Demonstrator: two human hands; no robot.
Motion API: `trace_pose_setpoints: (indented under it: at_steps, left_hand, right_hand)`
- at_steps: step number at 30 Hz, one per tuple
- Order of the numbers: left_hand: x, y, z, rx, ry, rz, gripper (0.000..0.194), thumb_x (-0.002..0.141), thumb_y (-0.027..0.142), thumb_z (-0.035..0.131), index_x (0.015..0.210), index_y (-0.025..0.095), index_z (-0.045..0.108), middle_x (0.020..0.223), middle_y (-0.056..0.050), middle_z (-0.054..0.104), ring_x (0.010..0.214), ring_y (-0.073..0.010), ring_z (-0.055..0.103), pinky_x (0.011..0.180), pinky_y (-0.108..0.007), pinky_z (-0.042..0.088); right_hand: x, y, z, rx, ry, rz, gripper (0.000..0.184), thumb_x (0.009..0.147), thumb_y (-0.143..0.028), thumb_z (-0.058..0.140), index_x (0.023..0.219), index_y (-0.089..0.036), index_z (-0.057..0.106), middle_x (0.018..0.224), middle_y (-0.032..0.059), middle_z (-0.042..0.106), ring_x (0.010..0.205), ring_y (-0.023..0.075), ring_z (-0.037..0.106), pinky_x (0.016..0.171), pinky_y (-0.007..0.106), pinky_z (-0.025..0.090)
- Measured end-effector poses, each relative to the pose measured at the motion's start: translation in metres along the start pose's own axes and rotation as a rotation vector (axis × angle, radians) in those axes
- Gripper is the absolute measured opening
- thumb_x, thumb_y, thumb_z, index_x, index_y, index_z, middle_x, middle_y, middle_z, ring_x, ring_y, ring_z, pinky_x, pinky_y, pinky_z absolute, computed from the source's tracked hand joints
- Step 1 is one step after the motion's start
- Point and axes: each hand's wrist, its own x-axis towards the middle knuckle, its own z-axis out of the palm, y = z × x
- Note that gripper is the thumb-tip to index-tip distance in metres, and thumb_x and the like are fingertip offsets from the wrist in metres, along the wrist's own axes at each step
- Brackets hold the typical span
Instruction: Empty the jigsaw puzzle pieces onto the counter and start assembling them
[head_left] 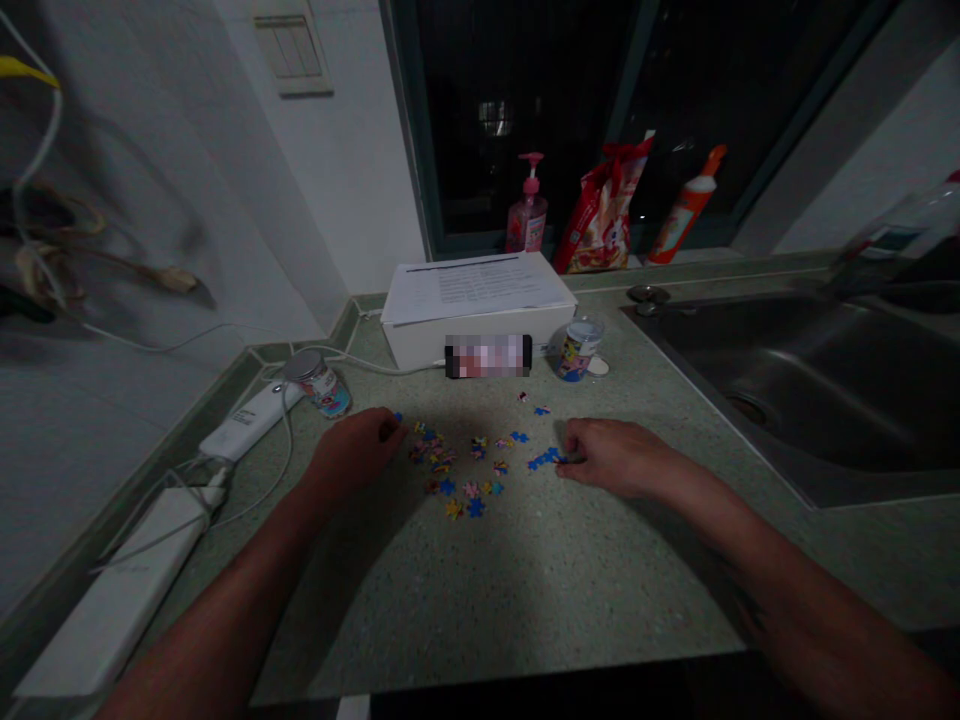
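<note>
Small jigsaw puzzle pieces [457,465] in blue and mixed colours lie scattered on the speckled green countertop [510,590]. My left hand [352,450] rests at the left of the scatter, fingers curled, with a small blue piece [397,417] just beyond the fingertips. Whether it pinches anything is hidden. My right hand [611,458] lies on the counter to the right, its fingertips against a joined group of blue pieces [545,459]. A few loose pieces [536,405] sit farther back.
Behind the pieces stand a white box [480,340] topped with papers, a blurred rectangular object [487,356], a printed tin [319,385] and a printed cup [579,347]. A steel sink [787,390] lies right; a white power strip [112,590] and cables lie left.
</note>
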Motion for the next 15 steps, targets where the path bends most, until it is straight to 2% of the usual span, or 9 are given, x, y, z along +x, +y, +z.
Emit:
trace_pose_setpoints:
  at_steps: [8,15]
  left_hand:
    - [-0.0006,0.002,0.0003,0.005,0.001,-0.008,0.03,0.102,0.041,0.052,0.097,0.022,0.074,0.096,-0.008,0.079,0.084,-0.0247,0.072,0.07,-0.033,0.042]
    - [-0.0004,0.0007,0.0011,-0.005,0.011,0.009,0.032,0.101,0.043,0.051,0.096,0.022,0.074,0.095,-0.009,0.078,0.081,-0.024,0.07,0.069,-0.033,0.042]
  right_hand:
    - [-0.0028,0.0018,-0.0059,0.009,-0.009,-0.013,0.009,0.093,-0.024,0.068,0.101,-0.023,0.073,0.097,0.0072,0.078,0.088,0.0256,0.071,0.068,0.033,0.039]
    - [0.0002,0.0089,-0.0028,0.017,0.043,-0.012,0.023,0.091,-0.01,0.06,0.1,-0.024,0.075,0.1,0.0069,0.079,0.09,0.0252,0.072,0.069,0.033,0.043]
